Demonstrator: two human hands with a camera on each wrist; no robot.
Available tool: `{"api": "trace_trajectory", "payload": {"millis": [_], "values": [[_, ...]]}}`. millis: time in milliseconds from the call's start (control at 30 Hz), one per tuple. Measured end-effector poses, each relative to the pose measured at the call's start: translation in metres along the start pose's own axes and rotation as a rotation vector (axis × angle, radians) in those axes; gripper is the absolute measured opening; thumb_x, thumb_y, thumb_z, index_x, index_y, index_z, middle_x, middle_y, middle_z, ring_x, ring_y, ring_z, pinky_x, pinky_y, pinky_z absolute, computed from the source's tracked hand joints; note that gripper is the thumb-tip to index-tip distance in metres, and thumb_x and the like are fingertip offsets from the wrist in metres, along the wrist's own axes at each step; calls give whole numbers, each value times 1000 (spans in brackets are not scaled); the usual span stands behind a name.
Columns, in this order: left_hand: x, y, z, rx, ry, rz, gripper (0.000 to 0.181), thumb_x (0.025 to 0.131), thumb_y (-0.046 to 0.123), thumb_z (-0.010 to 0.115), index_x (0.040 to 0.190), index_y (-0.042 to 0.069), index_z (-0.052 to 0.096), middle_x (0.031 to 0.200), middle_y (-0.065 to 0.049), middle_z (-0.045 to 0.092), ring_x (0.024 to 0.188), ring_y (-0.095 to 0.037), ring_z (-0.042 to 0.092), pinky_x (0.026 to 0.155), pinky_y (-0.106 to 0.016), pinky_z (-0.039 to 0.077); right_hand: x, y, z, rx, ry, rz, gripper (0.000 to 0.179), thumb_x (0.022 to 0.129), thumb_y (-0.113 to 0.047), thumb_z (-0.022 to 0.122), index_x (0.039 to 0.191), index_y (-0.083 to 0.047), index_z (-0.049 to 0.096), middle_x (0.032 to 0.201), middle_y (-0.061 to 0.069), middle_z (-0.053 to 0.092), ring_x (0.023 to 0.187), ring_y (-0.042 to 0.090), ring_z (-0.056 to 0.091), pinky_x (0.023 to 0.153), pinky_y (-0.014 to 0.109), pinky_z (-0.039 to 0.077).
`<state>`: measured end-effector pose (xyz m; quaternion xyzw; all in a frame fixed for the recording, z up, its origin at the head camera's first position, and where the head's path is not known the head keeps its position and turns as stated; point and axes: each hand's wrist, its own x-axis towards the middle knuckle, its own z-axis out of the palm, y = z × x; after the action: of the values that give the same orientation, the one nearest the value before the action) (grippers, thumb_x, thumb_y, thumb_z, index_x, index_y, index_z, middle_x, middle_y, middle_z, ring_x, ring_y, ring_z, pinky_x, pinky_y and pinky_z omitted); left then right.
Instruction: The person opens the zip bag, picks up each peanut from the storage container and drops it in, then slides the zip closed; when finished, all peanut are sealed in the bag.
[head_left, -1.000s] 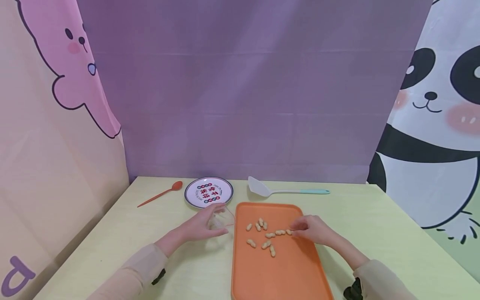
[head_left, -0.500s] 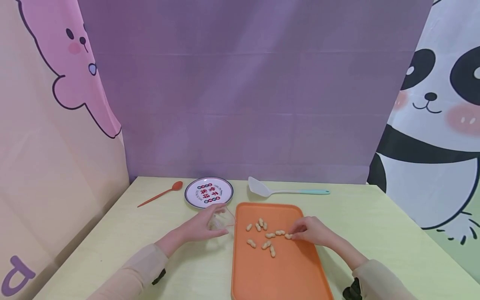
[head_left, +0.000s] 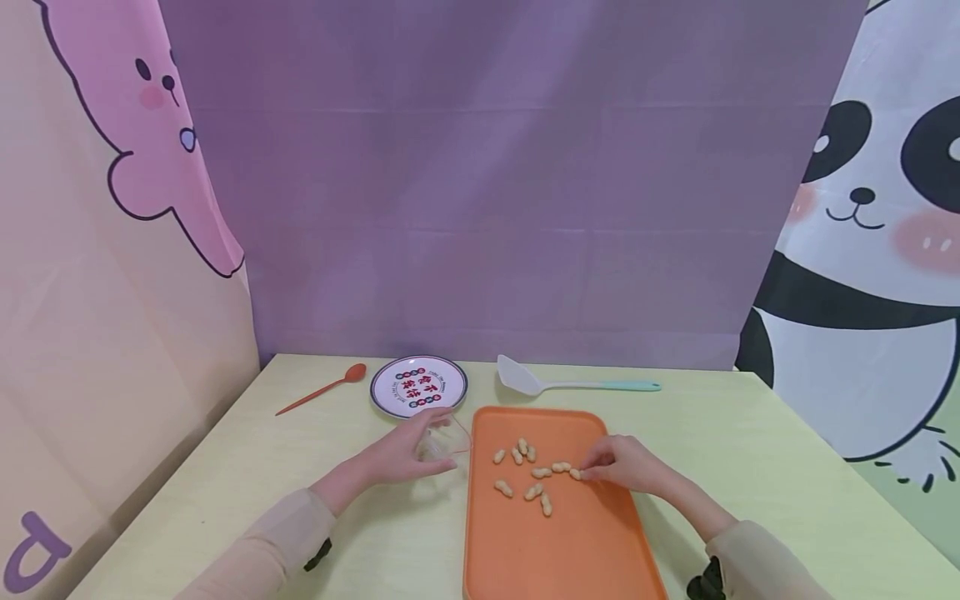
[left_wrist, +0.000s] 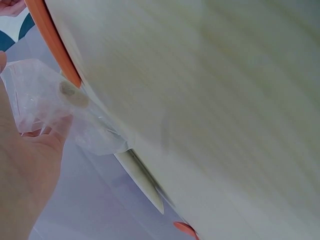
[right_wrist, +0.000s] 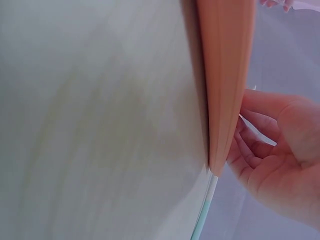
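In the head view my left hand (head_left: pixel 408 450) holds a clear plastic bag (head_left: pixel 442 440) with a thin reddish edge, left of the orange tray (head_left: pixel 558 550). Thumb and fingers stand well apart around the bag. In the left wrist view a pale shape with a brownish spot shows in or through the bag (left_wrist: pixel 95 127); I cannot tell which. My right hand (head_left: pixel 626 462) reaches over the tray's right rim. Its thumb and fingertips pinch a peanut (head_left: pixel 575 474) at the tray's surface. Several other unshelled peanuts (head_left: pixel 533 492) lie scattered on the tray; the tray's wall hides the right fingertips in the right wrist view.
Behind the left hand lies a white plate (head_left: pixel 397 387) with a dark rim and red print. A red spoon (head_left: pixel 330 387) is left of it. Beyond the tray rests a white spatula (head_left: pixel 525 379) with a light-blue handle. A purple cloth (head_left: pixel 487 208) hangs behind the table.
My right hand has drawn the pinched peanut slightly toward me and left, to the end of a short row of peanuts. The left hand and bag have stayed in place.
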<state>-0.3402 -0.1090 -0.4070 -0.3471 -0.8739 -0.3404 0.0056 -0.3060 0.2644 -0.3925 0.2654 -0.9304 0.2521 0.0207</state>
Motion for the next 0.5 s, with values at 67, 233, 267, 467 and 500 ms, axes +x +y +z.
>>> {"api": "trace_trajectory", "payload": {"millis": [67, 233, 267, 467, 500], "values": [[0, 0, 0, -2, -1, -5, 82, 81, 44, 70, 145, 11, 28, 140, -6, 48, 131, -22, 43, 110, -43, 33, 0, 0, 0, -4, -7, -6, 11, 80, -21, 73, 81, -11, 71, 80, -4, 65, 70, 1, 52, 59, 19, 45], [1, 0, 0, 10, 6, -2, 84, 81, 47, 69, 145, 11, 28, 140, -5, 47, 131, -21, 43, 110, -43, 34, -1, 0, -2, 11, -34, -8, 9, 79, -20, 74, 79, -12, 70, 79, -5, 63, 70, 1, 50, 59, 19, 45], [1, -1, 0, 12, 9, 2, 84, 81, 48, 68, 145, 10, 28, 139, -5, 48, 131, -21, 43, 110, -43, 34, -1, 0, -2, 20, -38, -3, 9, 79, -20, 74, 79, -12, 69, 79, -5, 62, 70, 1, 51, 59, 19, 45], [0, -2, 1, 4, 11, 2, 85, 81, 50, 68, 145, 11, 28, 139, -4, 49, 131, -21, 43, 110, -43, 33, -2, -1, -5, 69, -63, -9, 11, 80, -19, 73, 81, -10, 68, 77, -4, 66, 68, 1, 56, 59, 19, 47], [0, -2, 1, 2, 9, -1, 85, 81, 49, 68, 145, 11, 27, 139, -4, 48, 131, -21, 43, 110, -43, 33, -2, -1, -5, 76, -66, -8, 10, 81, -20, 72, 82, -10, 68, 77, -4, 67, 68, 1, 57, 59, 19, 47]]}}
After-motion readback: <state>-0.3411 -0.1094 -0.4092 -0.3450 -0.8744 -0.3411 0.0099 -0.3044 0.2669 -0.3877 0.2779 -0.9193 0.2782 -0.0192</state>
